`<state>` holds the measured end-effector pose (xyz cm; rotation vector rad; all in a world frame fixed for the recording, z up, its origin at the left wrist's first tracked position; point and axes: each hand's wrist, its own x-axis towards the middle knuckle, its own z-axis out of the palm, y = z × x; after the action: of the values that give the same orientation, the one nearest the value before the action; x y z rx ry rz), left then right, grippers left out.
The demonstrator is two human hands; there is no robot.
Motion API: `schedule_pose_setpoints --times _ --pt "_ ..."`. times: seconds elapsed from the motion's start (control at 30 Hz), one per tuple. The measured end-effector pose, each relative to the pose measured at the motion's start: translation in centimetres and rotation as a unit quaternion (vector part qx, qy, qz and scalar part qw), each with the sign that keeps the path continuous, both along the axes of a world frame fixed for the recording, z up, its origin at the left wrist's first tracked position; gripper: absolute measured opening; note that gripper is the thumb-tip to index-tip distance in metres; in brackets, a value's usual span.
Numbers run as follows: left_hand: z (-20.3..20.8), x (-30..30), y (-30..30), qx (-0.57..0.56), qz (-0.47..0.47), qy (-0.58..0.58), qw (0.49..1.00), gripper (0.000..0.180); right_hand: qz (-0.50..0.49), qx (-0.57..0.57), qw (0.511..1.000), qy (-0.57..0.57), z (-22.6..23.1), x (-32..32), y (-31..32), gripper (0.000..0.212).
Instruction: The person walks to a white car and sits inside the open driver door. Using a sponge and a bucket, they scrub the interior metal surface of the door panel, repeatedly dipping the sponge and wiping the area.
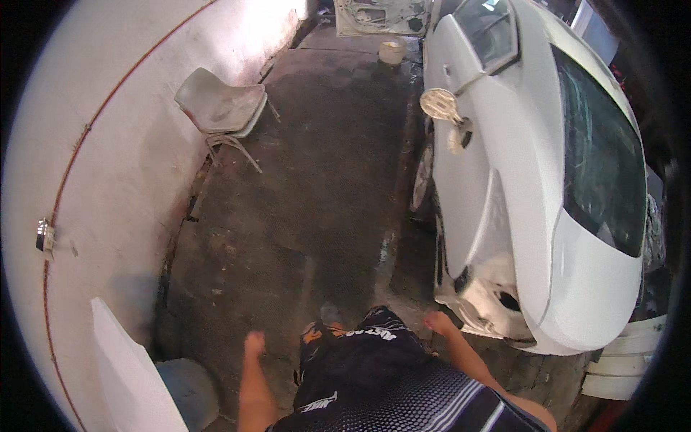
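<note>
My left hand [255, 342] hangs low at my left side above the dark floor, and nothing shows in it. Its fingers are too small and foreshortened to read. On the other side, my right hand [436, 322] is held out near the rear corner of a white car [475, 216], apart from it as far as I can see. No held thing shows there either, and its fingers are mostly hidden. The car's round fuel flap [440, 105] stands swung out from the side panel. An opening in the rear corner [493, 291] bares the inner body where a tail light sits.
Against the left wall stands a worn pale chair [223, 104]. A detached car door [381, 18] and a whitish bucket [391, 52] are ahead. Beside me at lower left are a white panel [129, 367] and a grey-blue drum [188, 392]. White panels [626, 360] lie behind the car.
</note>
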<state>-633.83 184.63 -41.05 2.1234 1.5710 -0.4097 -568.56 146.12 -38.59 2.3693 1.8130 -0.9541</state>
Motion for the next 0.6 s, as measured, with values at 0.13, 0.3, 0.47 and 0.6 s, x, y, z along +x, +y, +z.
schedule_pose_setpoints --times 0.13,0.3,0.47,0.6 --pt "8.4 7.9 25.2 0.111 0.090 -0.125 0.982 0.031 -0.589 -0.047 0.727 0.349 2.5 -5.0 3.2 0.019" --pt "11.8 23.2 43.6 0.031 0.097 -0.207 0.973 0.033 -0.687 -0.217 0.580 0.380 -1.9 -3.8 6.7 0.026" --pt "6.6 39.1 48.0 -0.072 0.023 -0.209 0.975 0.032 -0.624 -0.229 0.697 0.270 -10.5 6.5 13.4 0.024" --pt "7.6 39.2 51.9 -0.281 0.000 -0.069 0.957 0.038 -0.295 -0.110 0.939 0.138 -4.1 16.0 42.4 0.043"
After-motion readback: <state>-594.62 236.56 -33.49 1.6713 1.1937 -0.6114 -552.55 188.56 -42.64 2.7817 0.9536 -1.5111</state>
